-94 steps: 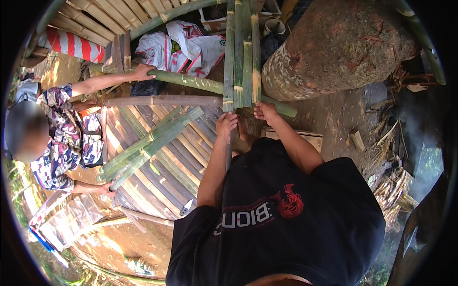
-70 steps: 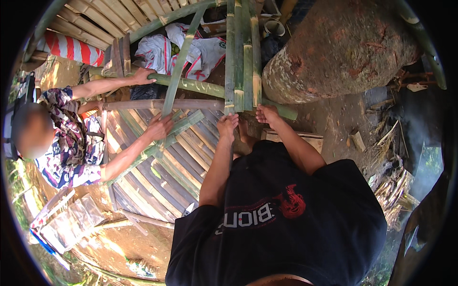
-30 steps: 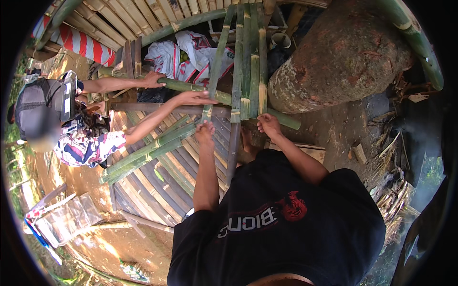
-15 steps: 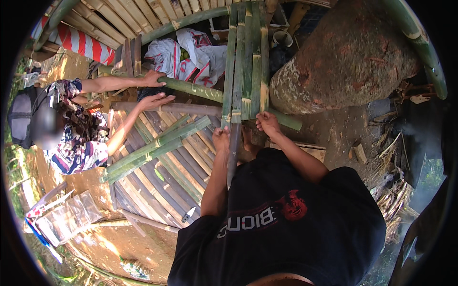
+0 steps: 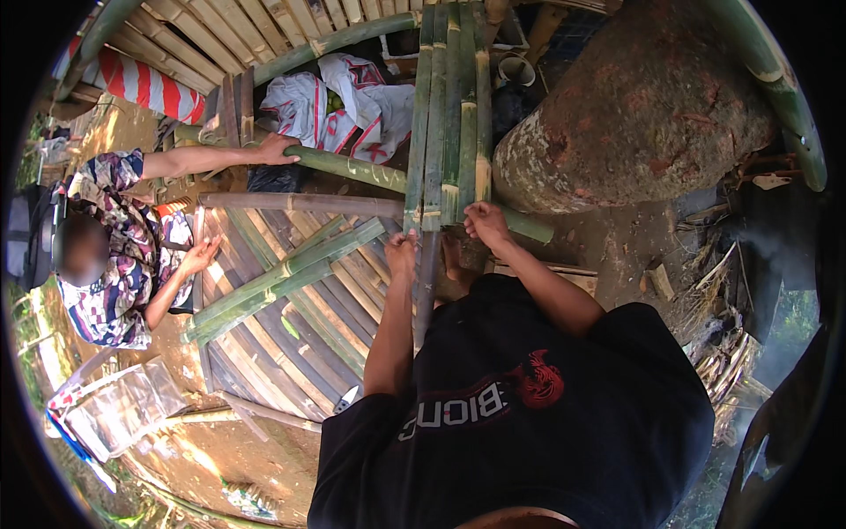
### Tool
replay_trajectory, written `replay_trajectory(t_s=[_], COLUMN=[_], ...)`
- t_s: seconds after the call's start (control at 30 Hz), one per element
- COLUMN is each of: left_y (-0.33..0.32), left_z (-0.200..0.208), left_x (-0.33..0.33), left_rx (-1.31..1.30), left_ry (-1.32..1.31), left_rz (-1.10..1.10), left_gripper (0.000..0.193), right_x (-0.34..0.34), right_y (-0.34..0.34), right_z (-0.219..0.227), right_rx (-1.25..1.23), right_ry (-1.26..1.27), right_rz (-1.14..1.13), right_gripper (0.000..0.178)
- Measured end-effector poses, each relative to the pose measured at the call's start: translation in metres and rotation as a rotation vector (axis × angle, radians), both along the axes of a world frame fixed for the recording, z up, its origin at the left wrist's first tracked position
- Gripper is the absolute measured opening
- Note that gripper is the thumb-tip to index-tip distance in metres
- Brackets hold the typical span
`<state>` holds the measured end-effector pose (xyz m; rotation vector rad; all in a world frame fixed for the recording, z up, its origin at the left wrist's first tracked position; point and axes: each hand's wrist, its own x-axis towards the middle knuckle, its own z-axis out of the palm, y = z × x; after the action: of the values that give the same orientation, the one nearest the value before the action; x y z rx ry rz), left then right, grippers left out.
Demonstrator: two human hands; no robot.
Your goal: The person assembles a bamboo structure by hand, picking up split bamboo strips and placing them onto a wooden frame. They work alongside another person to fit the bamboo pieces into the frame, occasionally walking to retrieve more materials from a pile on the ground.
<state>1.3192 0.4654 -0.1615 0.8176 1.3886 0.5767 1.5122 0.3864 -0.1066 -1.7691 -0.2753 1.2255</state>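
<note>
Several split green bamboo slats (image 5: 451, 115) lie side by side in front of me, running away across a round green bamboo pole (image 5: 352, 167). My left hand (image 5: 401, 253) is closed at the near end of the leftmost slat. At the near end of the right-hand slats, my right hand (image 5: 486, 224) has its fingers bent in a pinch against the edge. Fingertips of both hands are small and partly hidden. A darker pole (image 5: 426, 291) runs from beneath the slats toward my body.
At left, a co-worker (image 5: 115, 238) rests one hand on the round pole. Loose green bamboo pieces (image 5: 282, 284) lie on a slatted bamboo platform (image 5: 256, 353) beside a blade (image 5: 347, 399). White sacks (image 5: 339, 110) lie beyond the pole; a big brown trunk-like mass (image 5: 634, 115) stands right.
The co-worker has leaned back to the left and drawn the nearer hand away from the pole; the other hand stays on it. My hands remain at the slat ends.
</note>
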Motion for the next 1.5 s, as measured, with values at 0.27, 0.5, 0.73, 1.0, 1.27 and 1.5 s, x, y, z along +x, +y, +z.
replay_trajectory(t_s=[0.27, 0.5, 0.73, 1.0, 1.27, 1.5], left_y=[-0.001, 0.000, 0.000, -0.003, -0.003, -0.003], left_z=[-0.002, -0.007, -0.003, -0.011, -0.019, -0.005], left_x=[-0.001, 0.003, 0.005, 0.008, 0.004, 0.013], left_rx=[-0.040, -0.037, -0.082, -0.140, -0.141, -0.113], left_ry=[-0.037, 0.010, -0.060, -0.077, -0.099, -0.044], left_rz=[0.004, 0.007, 0.061, 0.145, 0.103, 0.127], left_gripper=[0.018, 0.020, 0.020, 0.023, 0.028, 0.024], right_x=[-0.001, -0.007, -0.004, 0.026, 0.050, 0.031], right_y=[0.010, 0.020, 0.010, -0.025, -0.071, -0.056], right_z=[-0.006, -0.006, -0.018, -0.018, -0.022, -0.036], right_rx=[0.021, 0.026, 0.018, -0.080, -0.191, -0.167], right_ry=[0.038, 0.034, 0.069, -0.013, -0.005, 0.178], right_rz=[0.025, 0.081, 0.067, 0.031, -0.081, -0.029], right_gripper=[0.018, 0.017, 0.016, 0.018, 0.019, 0.029])
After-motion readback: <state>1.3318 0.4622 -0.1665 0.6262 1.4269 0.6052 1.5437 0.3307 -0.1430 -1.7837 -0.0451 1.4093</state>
